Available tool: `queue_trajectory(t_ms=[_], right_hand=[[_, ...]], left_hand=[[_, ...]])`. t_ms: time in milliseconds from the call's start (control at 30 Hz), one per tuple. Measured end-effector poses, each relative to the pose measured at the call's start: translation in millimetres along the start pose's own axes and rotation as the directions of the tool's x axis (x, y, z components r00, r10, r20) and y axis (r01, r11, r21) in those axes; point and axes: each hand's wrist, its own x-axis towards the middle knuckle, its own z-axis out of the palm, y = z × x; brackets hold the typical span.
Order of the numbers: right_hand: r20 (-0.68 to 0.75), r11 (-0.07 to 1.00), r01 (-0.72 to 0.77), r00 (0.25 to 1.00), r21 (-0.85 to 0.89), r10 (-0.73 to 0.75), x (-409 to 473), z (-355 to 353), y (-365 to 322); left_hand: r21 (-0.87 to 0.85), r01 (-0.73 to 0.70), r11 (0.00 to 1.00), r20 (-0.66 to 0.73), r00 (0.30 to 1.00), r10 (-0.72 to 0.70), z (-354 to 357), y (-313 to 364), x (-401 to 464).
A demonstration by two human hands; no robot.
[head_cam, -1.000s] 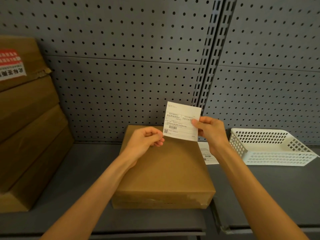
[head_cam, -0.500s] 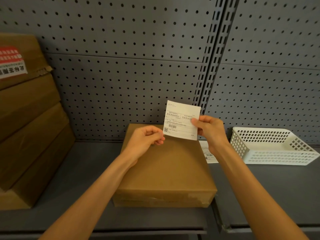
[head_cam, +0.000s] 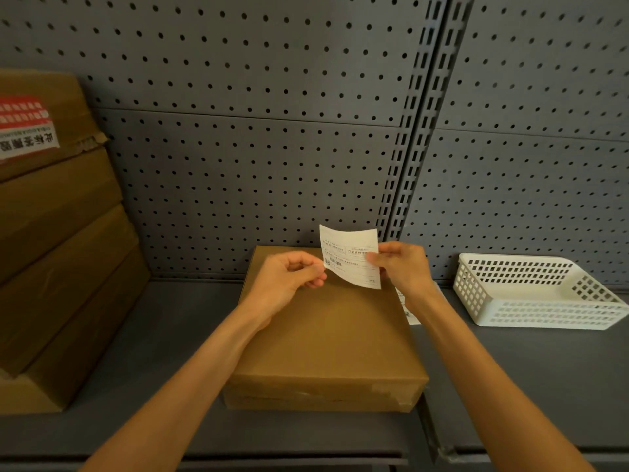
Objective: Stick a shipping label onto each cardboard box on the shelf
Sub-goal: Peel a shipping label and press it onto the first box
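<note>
A flat brown cardboard box (head_cam: 326, 338) lies on the grey shelf in front of me. Above its far end I hold a white shipping label (head_cam: 347, 255) with printed text and a barcode. My right hand (head_cam: 403, 267) pinches the label's right edge. My left hand (head_cam: 289, 284) has its fingertips closed at the label's lower left corner. The label bends and tilts, and it hangs above the box top without touching it.
A stack of brown boxes (head_cam: 58, 240) leans at the left, the top one bearing a red and white sticker (head_cam: 23, 126). A white plastic basket (head_cam: 534, 291) sits at the right. Another label sheet (head_cam: 413, 308) lies beside the box. Grey pegboard (head_cam: 272, 148) closes the back.
The label has dropped lower and tilted, and it now curls between my hands. My left fingertips have moved onto its lower left corner. The box has not moved.
</note>
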Motion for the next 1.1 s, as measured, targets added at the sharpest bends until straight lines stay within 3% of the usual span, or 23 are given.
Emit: queue_trajectory(t_ms=[133,367,633,1100], right_hand=[[-0.004,0.998,0.036,0.999,-0.055,-0.036,-1.5,1.5,-1.1],[-0.043,0.913,0.188,0.975,-0.362,-0.218,-5.5,3.0,-0.1],[0.265,0.891,0.386,0.909,-0.241,-0.322,-32.9,15.5,-17.9],[0.273,0.893,0.395,0.903,-0.217,-0.333,-34.1,30.2,-7.1]], left_hand=[[0.014,-0.001,1.0,0.005,1.0,0.001,-0.1,-1.5,1.2],[0.046,-0.012,0.999,-0.018,1.0,0.013,1.4,-4.9,2.9],[0.078,-0.044,0.996,-0.028,0.999,0.046,3.7,-7.0,4.4],[0.097,-0.066,0.993,0.0,0.998,0.067,5.2,-11.7,6.9]])
